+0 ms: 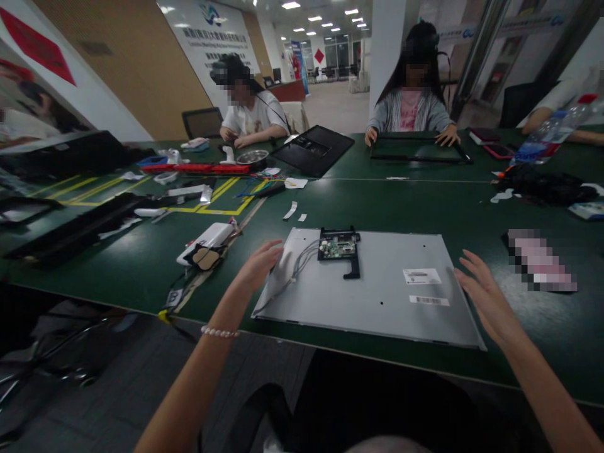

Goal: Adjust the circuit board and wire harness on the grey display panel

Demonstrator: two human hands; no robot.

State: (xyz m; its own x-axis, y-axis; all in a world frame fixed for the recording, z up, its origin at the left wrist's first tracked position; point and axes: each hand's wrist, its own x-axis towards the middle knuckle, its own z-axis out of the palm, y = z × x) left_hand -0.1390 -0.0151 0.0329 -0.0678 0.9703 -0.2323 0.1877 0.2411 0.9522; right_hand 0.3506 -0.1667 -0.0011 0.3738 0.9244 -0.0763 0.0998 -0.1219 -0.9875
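Note:
A grey metal monitor back panel (377, 296) lies flat on the green table (425, 207) in front of me. A small green circuit board (338, 245) in a black bracket sits near its far edge, with thin wires (302, 261) running left. My left hand (259, 264) hovers at the panel's left edge with fingers stretched out, holding nothing. My right hand (486, 296) is at the panel's right edge, fingers spread, empty. Two white labels (421, 277) are stuck on the panel's right part.
A white electric screwdriver (207, 242) lies left of the panel. Black frames (75, 226), red tools (198, 168) and a metal bowl (252, 157) clutter the left. Across the table two people sit, one with hands on a black frame (418, 151). A water bottle (552, 132) stands far right.

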